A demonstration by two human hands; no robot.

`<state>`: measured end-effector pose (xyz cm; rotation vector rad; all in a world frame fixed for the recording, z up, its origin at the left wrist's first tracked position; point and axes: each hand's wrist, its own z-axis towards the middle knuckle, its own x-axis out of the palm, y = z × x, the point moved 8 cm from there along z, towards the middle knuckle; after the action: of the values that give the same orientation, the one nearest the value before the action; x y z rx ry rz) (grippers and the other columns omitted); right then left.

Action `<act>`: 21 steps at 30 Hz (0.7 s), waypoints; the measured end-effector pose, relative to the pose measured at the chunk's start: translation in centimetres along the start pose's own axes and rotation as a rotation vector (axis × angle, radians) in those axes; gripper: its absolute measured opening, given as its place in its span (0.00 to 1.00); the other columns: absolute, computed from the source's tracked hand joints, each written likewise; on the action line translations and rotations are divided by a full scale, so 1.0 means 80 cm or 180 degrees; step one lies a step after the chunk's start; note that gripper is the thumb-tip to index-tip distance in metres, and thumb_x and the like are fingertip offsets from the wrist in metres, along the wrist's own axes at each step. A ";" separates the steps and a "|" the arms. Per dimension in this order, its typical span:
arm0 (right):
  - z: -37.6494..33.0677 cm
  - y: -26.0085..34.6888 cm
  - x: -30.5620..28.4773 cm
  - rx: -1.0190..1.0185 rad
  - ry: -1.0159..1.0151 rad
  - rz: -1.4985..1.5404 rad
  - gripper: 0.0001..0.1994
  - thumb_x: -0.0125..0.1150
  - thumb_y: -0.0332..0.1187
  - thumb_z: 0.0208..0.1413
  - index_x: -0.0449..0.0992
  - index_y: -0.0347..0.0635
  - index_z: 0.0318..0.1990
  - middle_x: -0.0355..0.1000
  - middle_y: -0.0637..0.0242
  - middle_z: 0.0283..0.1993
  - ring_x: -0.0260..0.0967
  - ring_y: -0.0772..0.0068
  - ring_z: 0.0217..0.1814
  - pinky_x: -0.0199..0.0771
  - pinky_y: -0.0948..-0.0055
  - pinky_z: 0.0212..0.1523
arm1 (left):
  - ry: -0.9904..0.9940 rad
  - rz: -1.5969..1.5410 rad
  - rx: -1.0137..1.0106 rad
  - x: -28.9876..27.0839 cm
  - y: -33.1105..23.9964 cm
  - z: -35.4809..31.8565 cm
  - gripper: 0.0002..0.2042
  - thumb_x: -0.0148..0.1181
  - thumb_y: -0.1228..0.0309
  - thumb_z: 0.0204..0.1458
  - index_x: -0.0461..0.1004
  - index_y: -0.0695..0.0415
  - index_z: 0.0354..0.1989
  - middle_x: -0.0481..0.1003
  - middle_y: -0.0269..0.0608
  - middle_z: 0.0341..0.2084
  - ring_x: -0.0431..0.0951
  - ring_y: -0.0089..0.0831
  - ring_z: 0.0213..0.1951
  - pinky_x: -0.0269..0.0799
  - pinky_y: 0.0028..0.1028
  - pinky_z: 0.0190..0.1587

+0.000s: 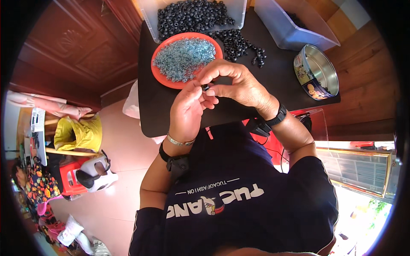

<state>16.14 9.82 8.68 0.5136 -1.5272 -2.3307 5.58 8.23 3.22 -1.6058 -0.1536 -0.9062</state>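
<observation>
Both hands meet over the near rim of an orange-red plate. Between their fingertips is a small black round piece, partly covered by fingers. My left hand, palm up with curled fingers, grips it from the left. Thumb and bent forefinger of my right hand close on it from the other side. Many tiny silvery-blue pieces fill the plate. Just beyond it, black ring-shaped pieces heap up in a clear plastic bin, and more loose black pieces lie on the dark table.
A second translucent bin stands at the back right, with black pieces inside. Near the table's right edge sits a round open tin. To the left on the floor are a yellow bag and a red stool.
</observation>
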 end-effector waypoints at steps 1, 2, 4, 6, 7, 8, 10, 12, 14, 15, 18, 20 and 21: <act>0.000 0.000 0.002 -0.0001 -0.0001 0.0014 0.11 0.64 0.20 0.48 0.77 0.39 0.40 0.74 0.65 0.45 0.69 0.68 0.52 0.68 0.68 0.55 | -0.0009 0.0008 -0.0006 -0.001 0.000 -0.001 0.14 0.41 0.64 0.61 0.67 0.61 0.46 0.74 0.41 0.36 0.74 0.30 0.37 0.65 0.29 0.41; -0.001 0.001 0.003 -0.0026 -0.0011 -0.0083 0.11 0.65 0.20 0.47 0.77 0.40 0.40 0.74 0.66 0.45 0.69 0.69 0.52 0.68 0.69 0.55 | -0.0007 0.0047 0.0032 -0.002 -0.001 -0.002 0.14 0.42 0.64 0.61 0.67 0.61 0.46 0.74 0.41 0.37 0.74 0.30 0.38 0.66 0.28 0.41; -0.001 0.005 0.005 -0.0052 -0.0030 -0.0180 0.11 0.65 0.20 0.47 0.77 0.40 0.40 0.74 0.66 0.45 0.69 0.69 0.52 0.68 0.69 0.54 | 0.0002 0.0089 0.0064 -0.003 0.000 -0.004 0.14 0.42 0.64 0.61 0.67 0.61 0.46 0.74 0.40 0.37 0.73 0.29 0.38 0.66 0.28 0.41; -0.001 0.017 0.007 -0.0205 -0.0077 -0.0605 0.12 0.66 0.21 0.45 0.78 0.41 0.39 0.74 0.67 0.44 0.70 0.68 0.51 0.69 0.69 0.54 | -0.0108 0.0139 0.0194 -0.009 -0.002 -0.006 0.14 0.42 0.65 0.61 0.66 0.62 0.46 0.73 0.41 0.38 0.73 0.30 0.38 0.66 0.28 0.41; -0.001 0.019 0.007 -0.0203 -0.0088 -0.0610 0.12 0.66 0.21 0.45 0.78 0.41 0.39 0.74 0.67 0.44 0.70 0.68 0.51 0.69 0.69 0.54 | -0.0098 0.0138 0.0187 -0.008 -0.002 -0.006 0.14 0.42 0.65 0.61 0.66 0.62 0.46 0.73 0.41 0.38 0.73 0.30 0.38 0.66 0.28 0.41; -0.001 0.024 0.007 -0.0314 -0.0110 -0.0841 0.12 0.67 0.22 0.45 0.78 0.41 0.39 0.74 0.67 0.44 0.70 0.67 0.50 0.69 0.68 0.53 | -0.0105 0.0142 0.0202 -0.008 -0.003 -0.007 0.13 0.46 0.64 0.60 0.67 0.62 0.45 0.73 0.39 0.36 0.74 0.28 0.37 0.66 0.27 0.41; -0.003 0.029 0.007 -0.0419 -0.0155 -0.1098 0.12 0.67 0.22 0.45 0.77 0.41 0.39 0.74 0.67 0.43 0.70 0.66 0.50 0.69 0.68 0.53 | -0.0079 0.0137 0.0206 -0.007 -0.003 -0.007 0.14 0.50 0.64 0.59 0.68 0.61 0.45 0.73 0.37 0.33 0.74 0.27 0.36 0.67 0.26 0.41; -0.005 0.029 0.008 -0.0419 -0.0169 -0.1035 0.12 0.67 0.22 0.44 0.77 0.41 0.38 0.75 0.66 0.43 0.70 0.66 0.49 0.69 0.67 0.52 | -0.0184 0.0135 0.0147 -0.010 -0.001 -0.009 0.13 0.49 0.64 0.59 0.68 0.61 0.44 0.73 0.38 0.33 0.74 0.28 0.36 0.67 0.26 0.41; -0.007 0.027 0.009 -0.0416 -0.0218 -0.1068 0.11 0.67 0.22 0.44 0.77 0.41 0.38 0.74 0.66 0.43 0.70 0.66 0.49 0.69 0.67 0.52 | -0.0123 0.0171 0.0165 -0.010 -0.001 -0.010 0.12 0.49 0.64 0.59 0.68 0.61 0.43 0.73 0.38 0.33 0.74 0.28 0.36 0.67 0.26 0.41; -0.008 0.027 0.010 -0.0421 -0.0233 -0.1069 0.11 0.67 0.22 0.44 0.77 0.41 0.38 0.74 0.66 0.42 0.70 0.66 0.49 0.69 0.66 0.52 | -0.0107 0.0214 0.0202 -0.010 -0.003 -0.010 0.12 0.49 0.65 0.59 0.68 0.61 0.42 0.73 0.38 0.33 0.74 0.28 0.36 0.67 0.26 0.41; -0.008 0.032 0.009 -0.0397 -0.0233 -0.1204 0.11 0.68 0.23 0.44 0.77 0.41 0.37 0.74 0.66 0.42 0.70 0.65 0.48 0.69 0.66 0.51 | -0.0109 0.0147 0.0154 -0.011 -0.001 -0.011 0.12 0.48 0.65 0.59 0.67 0.62 0.42 0.73 0.39 0.33 0.74 0.29 0.37 0.66 0.27 0.41; -0.010 0.035 0.003 -0.0492 -0.0243 -0.1535 0.11 0.69 0.25 0.43 0.77 0.41 0.36 0.75 0.67 0.41 0.71 0.63 0.47 0.69 0.66 0.51 | -0.0092 0.0101 0.0102 -0.014 0.001 -0.011 0.12 0.48 0.65 0.60 0.68 0.62 0.41 0.73 0.40 0.34 0.74 0.29 0.37 0.66 0.27 0.42; -0.011 0.037 -0.009 -0.0577 -0.0370 -0.1585 0.10 0.68 0.25 0.44 0.77 0.42 0.36 0.75 0.66 0.40 0.71 0.62 0.46 0.69 0.65 0.50 | -0.0071 0.0094 0.0091 -0.017 0.002 -0.011 0.12 0.48 0.65 0.60 0.68 0.62 0.41 0.73 0.40 0.34 0.74 0.29 0.37 0.66 0.27 0.42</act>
<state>17.38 8.26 11.19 0.7978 -1.3297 -2.8844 4.32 7.88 2.25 -1.5882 -0.1574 -0.8599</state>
